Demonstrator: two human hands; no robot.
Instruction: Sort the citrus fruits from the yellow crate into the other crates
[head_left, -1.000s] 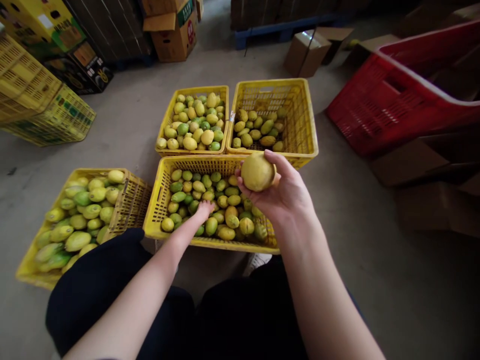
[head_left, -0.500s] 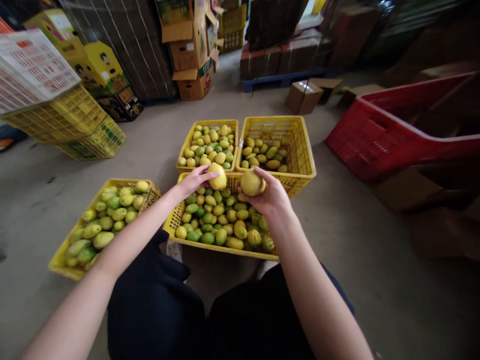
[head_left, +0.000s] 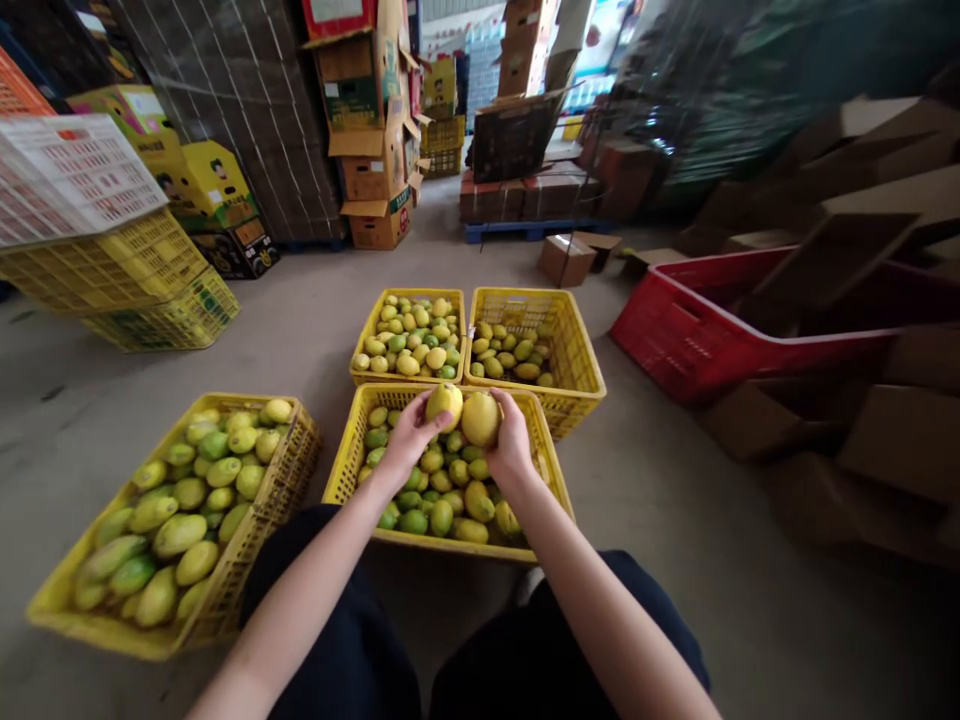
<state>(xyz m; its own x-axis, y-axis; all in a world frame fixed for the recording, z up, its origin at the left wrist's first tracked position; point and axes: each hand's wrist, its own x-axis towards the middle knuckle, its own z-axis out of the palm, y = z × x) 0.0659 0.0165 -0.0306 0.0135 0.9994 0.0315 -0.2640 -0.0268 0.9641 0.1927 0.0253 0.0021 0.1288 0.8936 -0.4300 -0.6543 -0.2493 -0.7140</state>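
Observation:
My left hand (head_left: 409, 437) is closed around a yellow lemon (head_left: 444, 405), thumb in front. Close beside it, my right hand (head_left: 512, 438) grips a duller yellow lemon (head_left: 481, 419) from its right side. The two lemons are side by side, almost touching. Both hands hover over a yellow crate (head_left: 553, 480) filled with green and yellow lemons (head_left: 441, 515). Behind it stand a back left crate (head_left: 409, 379) of mostly yellow lemons and a back right crate (head_left: 574, 345), only partly filled with lemons.
Another yellow crate (head_left: 259, 530) full of lemons sits at my left. A red crate (head_left: 690, 330) with cardboard is on the right, among loose cartons (head_left: 907, 435). Stacked crates (head_left: 135, 270) rise at far left; a small box (head_left: 566, 260) lies on the floor ahead.
My hands have come closer together, bringing the two lemons side by side. The view has tilted up, so the crates sit lower in the picture and more background shows.

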